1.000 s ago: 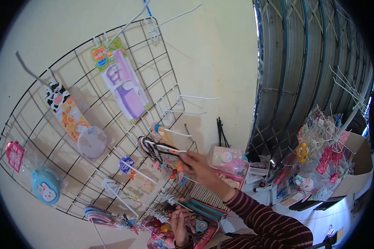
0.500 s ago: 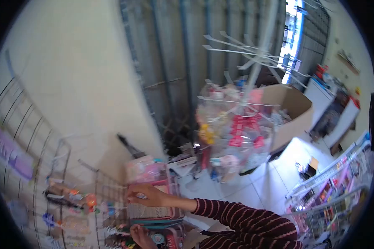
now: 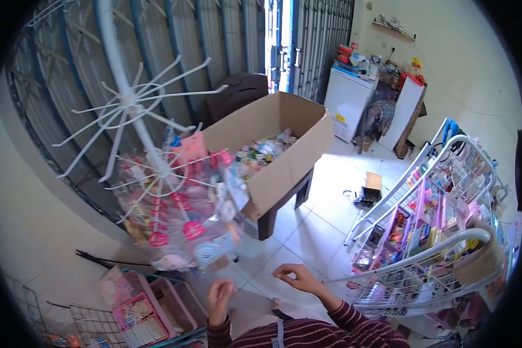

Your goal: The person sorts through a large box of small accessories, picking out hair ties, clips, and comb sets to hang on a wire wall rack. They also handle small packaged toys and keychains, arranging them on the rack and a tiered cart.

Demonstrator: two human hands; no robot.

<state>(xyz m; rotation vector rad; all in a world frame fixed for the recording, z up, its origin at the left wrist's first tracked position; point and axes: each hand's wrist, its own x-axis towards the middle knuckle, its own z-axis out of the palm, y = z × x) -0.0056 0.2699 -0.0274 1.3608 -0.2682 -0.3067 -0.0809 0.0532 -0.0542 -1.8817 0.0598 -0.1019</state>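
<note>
My left hand [image 3: 219, 298] is raised in front of my body, fingers loosely bent and nothing seen in it. To its right, my right hand [image 3: 298, 277] hovers over the tiled floor, its fingers curved with a gap to the thumb; it looks free too. Neither hand touches the goods around them. Nearest to the left hand are pink bins [image 3: 168, 304], and a pink basket [image 3: 142, 322] of small packets stands beside them. Beyond the hands, a white rotating rack [image 3: 130, 107] carries clear bags with pink labels [image 3: 182, 223].
A large cardboard box [image 3: 290, 174] of small colourful packets rests on a dark support behind the rack. At right is a white wire shelf [image 3: 423, 258] full of goods. A small black item [image 3: 366, 196] lies on the floor. A wire grid [image 3: 95, 325] leans at lower left.
My view has swung right, bringing the box and wire shelf further in. My right hand has left the basket area at the left, and both hands are now in front of my body.
</note>
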